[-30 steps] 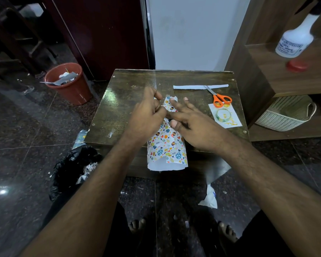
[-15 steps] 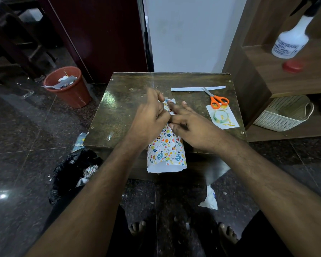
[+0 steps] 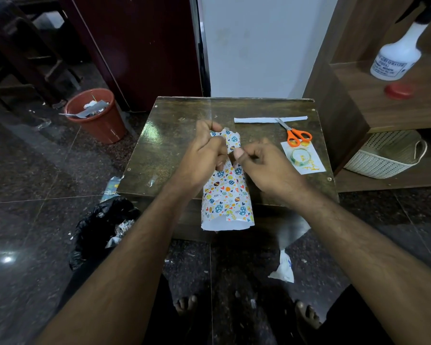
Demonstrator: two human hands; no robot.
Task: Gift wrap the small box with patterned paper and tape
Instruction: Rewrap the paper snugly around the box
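The patterned paper (image 3: 225, 197) is rolled into a tube that lies on the small wooden table (image 3: 159, 145) and overhangs its near edge. The box is hidden inside. My left hand (image 3: 202, 155) grips the crumpled far end of the paper, fingers curled around it. My right hand (image 3: 261, 160) has its fingers curled, and thumb and forefinger pinch the same far flap from the right. The tape roll (image 3: 299, 155) rests on a white card at the table's right side.
Orange scissors (image 3: 297, 135) and a white paper strip (image 3: 269, 119) lie at the back right. A red bucket (image 3: 97, 115) and a black bag (image 3: 102, 225) stand on the floor to the left. A shelf holds a spray bottle (image 3: 396, 58) and a white basket (image 3: 383, 155).
My right hand's fingers, earlier straight and pressing on the paper, have curled into a pinch at the far flap. The left hand has stayed gripping the far end.
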